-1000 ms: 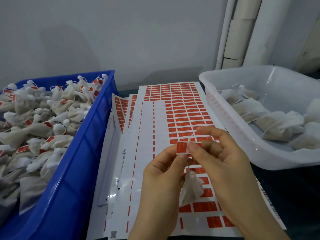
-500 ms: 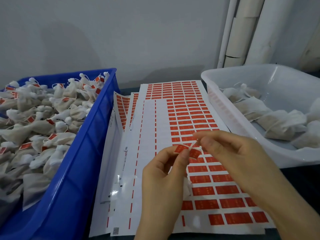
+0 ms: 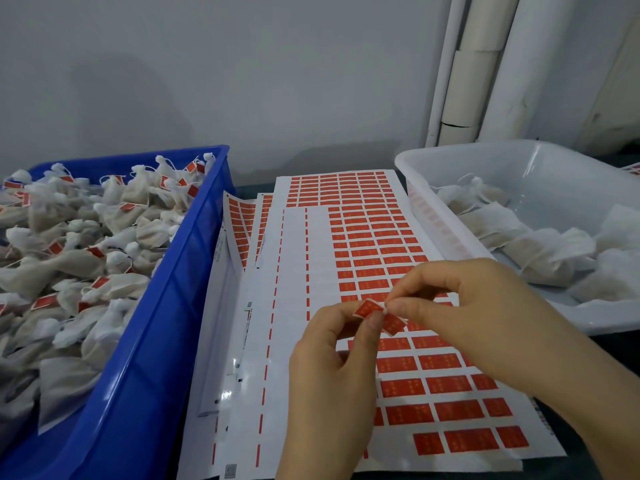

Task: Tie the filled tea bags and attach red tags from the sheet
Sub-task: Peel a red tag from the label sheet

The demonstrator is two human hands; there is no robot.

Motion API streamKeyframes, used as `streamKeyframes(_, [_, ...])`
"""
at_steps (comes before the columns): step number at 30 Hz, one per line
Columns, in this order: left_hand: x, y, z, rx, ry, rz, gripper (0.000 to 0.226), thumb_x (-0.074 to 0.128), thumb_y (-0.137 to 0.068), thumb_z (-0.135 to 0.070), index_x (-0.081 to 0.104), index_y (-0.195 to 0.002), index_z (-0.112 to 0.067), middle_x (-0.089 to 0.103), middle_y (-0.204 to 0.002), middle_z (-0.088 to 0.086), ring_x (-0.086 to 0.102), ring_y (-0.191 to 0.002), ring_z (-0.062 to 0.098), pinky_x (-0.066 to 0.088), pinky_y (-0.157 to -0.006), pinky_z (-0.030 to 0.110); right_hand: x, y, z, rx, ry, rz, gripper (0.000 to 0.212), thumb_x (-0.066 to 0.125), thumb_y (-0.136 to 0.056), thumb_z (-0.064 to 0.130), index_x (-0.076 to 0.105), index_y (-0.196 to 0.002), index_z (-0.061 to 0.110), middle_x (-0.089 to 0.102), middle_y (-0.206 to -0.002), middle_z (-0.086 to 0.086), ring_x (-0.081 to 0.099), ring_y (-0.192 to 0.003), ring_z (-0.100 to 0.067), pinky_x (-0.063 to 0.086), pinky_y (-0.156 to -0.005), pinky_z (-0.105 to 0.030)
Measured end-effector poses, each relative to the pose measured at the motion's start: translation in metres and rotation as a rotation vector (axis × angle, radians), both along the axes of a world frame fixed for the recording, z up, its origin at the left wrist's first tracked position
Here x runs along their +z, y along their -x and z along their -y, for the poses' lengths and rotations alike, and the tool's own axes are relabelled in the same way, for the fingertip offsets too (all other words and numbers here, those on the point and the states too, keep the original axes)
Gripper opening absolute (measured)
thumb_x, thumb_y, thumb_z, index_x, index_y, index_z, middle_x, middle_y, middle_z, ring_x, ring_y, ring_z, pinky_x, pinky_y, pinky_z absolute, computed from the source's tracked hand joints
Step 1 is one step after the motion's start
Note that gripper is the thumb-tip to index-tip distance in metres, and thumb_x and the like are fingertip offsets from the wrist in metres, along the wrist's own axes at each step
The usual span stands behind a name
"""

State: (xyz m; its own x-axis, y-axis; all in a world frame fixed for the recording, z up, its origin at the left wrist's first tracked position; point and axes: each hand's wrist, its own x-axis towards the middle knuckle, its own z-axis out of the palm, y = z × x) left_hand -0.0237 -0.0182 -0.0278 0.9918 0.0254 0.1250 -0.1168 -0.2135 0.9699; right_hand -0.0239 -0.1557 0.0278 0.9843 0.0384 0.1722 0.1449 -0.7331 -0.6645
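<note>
- The tag (image 3: 379, 315), half folded, is pinched between both hands above the near half of the sheet (image 3: 360, 237), at the table's middle.
- The left hand (image 3: 332, 368) grips its left flap; the right hand (image 3: 460, 306) pinches the fold. No string or bag shows under them.
- Risk: if the sticky halves meet askew, or miss the string, the tag would likely slip off later.
- Risk: glue catching a fingertip could crumple it.
- Tagged bags (image 3: 79, 258) fill the blue bin (image 3: 145, 375) at the left edge; untied bags (image 3: 540, 244) lie in the white tub (image 3: 450, 161) at the right.
</note>
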Motion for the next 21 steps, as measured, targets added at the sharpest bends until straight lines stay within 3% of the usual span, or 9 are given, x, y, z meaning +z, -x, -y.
streamKeyframes(2, [0.0,-0.001,0.0,0.009,-0.013,-0.01,0.004,0.058,-0.083,-0.039,0.062,-0.081,-0.04,0.067,-0.082,-0.02,0.062,-0.082,-0.002,0.044,-0.058,0.001,0.002,0.0,-0.004,0.009,0.077,0.02,0.015,0.059,-0.084,0.04,0.053,-0.071,0.044,0.053,-0.072,0.032,0.051,-0.078,0.019,0.037,-0.051,0.002])
streamKeyframes(6, [0.004,-0.002,0.005,0.096,0.073,0.018,0.007,0.062,-0.08,-0.034,0.059,-0.08,-0.04,0.067,-0.072,-0.025,0.063,-0.074,-0.007,0.048,-0.061,0.001,0.002,0.0,-0.014,-0.007,0.141,0.082,0.021,0.051,-0.09,0.04,0.046,-0.069,0.041,0.051,-0.077,0.026,0.053,-0.075,0.006,0.031,-0.055,-0.002])
streamKeyframes(9, [0.004,0.0,0.008,0.179,0.185,0.081,0.036,0.063,-0.065,-0.04,0.046,-0.096,-0.038,0.067,-0.07,-0.027,0.066,-0.066,-0.003,0.046,-0.058,0.0,0.001,-0.003,-0.014,-0.013,0.089,0.057,0.017,0.049,-0.091,0.039,0.048,-0.074,0.04,0.054,-0.081,0.024,0.056,-0.075,0.003,0.033,-0.055,-0.003])
streamKeyframes(11, [0.0,0.0,0.009,0.205,0.154,0.136,0.034,0.067,-0.067,-0.036,0.043,-0.092,-0.034,0.067,-0.069,-0.027,0.067,-0.065,-0.001,0.044,-0.056,0.0,0.0,-0.004,-0.014,-0.01,0.058,0.033,0.016,0.049,-0.091,0.038,0.05,-0.076,0.039,0.056,-0.081,0.024,0.058,-0.074,0.002,0.035,-0.052,-0.003])
streamKeyframes(14, [-0.006,0.002,0.009,0.206,0.023,0.291,0.016,0.064,-0.078,-0.026,0.053,-0.081,-0.036,0.067,-0.072,-0.028,0.066,-0.073,-0.003,0.047,-0.062,0.002,0.0,-0.005,-0.015,-0.006,0.038,0.033,0.016,0.05,-0.091,0.038,0.053,-0.076,0.036,0.059,-0.08,0.019,0.06,-0.074,-0.001,0.039,-0.055,-0.006])
streamKeyframes(16, [-0.008,0.003,0.008,0.194,-0.07,0.441,0.024,0.059,-0.077,-0.025,0.057,-0.086,-0.047,0.067,-0.077,-0.029,0.064,-0.086,-0.003,0.048,-0.073,0.003,0.002,-0.005,-0.016,0.005,0.032,0.035,0.017,0.05,-0.091,0.039,0.053,-0.074,0.037,0.059,-0.078,0.019,0.059,-0.074,-0.002,0.039,-0.057,-0.007])
streamKeyframes(21, [-0.005,0.002,0.007,0.213,-0.109,0.562,0.027,0.062,-0.071,-0.019,0.063,-0.097,-0.028,0.066,-0.089,-0.014,0.057,-0.097,-0.007,0.037,-0.078,-0.007,0.005,-0.006,-0.016,0.018,0.043,0.042,0.017,0.05,-0.09,0.04,0.052,-0.073,0.038,0.057,-0.076,0.019,0.058,-0.072,-0.001,0.037,-0.056,-0.007])
